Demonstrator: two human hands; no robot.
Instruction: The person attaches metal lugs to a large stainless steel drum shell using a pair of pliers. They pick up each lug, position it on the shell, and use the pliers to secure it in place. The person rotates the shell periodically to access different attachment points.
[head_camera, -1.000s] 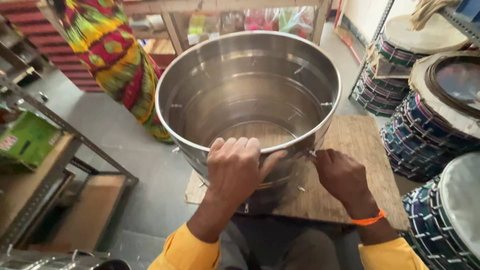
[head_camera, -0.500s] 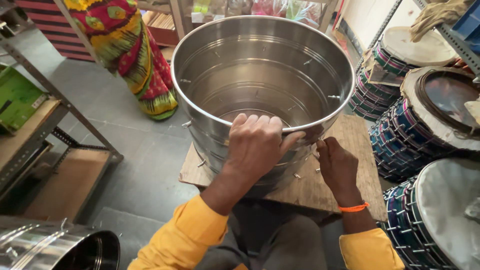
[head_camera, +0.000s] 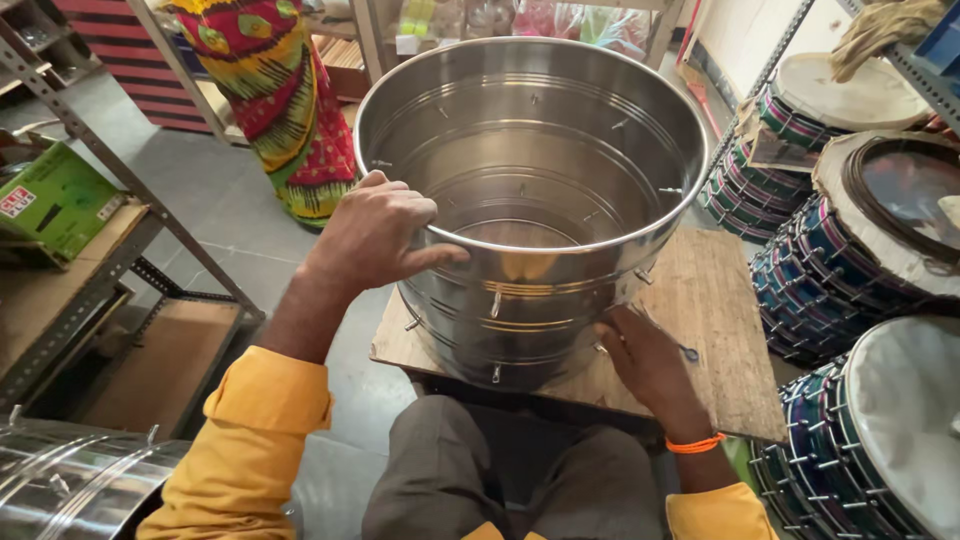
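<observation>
A large shiny steel drum shell (head_camera: 540, 130) stands upright on a wooden board (head_camera: 715, 330) in front of me, with small bolts poking through its wall. My left hand (head_camera: 380, 235) grips the near left part of its rim, thumb along the edge. My right hand (head_camera: 645, 360) is low on the board against the shell's lower right side, fingers at a bolt near the base; a thin metal tool (head_camera: 680, 345) lies beside it, and I cannot tell whether the fingers hold it. An orange band circles that wrist.
Finished blue-laced drums (head_camera: 850, 260) are stacked at the right. A metal rack (head_camera: 90, 260) with a green box (head_camera: 55, 200) stands at the left. Another steel shell (head_camera: 70, 485) lies at the lower left. A person in bright patterned cloth (head_camera: 275, 100) stands behind the shell.
My left hand has slid leftward along the rim. My right hand has dropped from the rim's near edge down to the shell's lower side at the board. My view has shifted.
</observation>
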